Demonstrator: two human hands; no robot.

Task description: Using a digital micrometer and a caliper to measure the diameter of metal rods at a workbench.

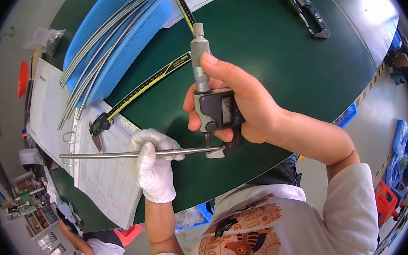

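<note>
My left hand (154, 164), in a white glove, is closed around a thin metal rod (101, 156) with a narrower stepped end. The rod lies roughly level, its plain end reaching out to the left. Bare, my right hand (244, 99) grips a digital micrometer (210, 110) by its frame, the thumb on the thimble (201, 55). The rod's narrow end sits between the micrometer's spindle and anvil; whether both faces touch it I cannot tell. The small display is too blurred to read.
A blue plastic basket (102, 88) holds several long metal rods at the far left. A digital caliper (100, 125) lies over a ring binder with papers (106, 187). Another micrometer (309, 13) rests at the far right of the green table (285, 67). Another person (101, 250) is at lower left.
</note>
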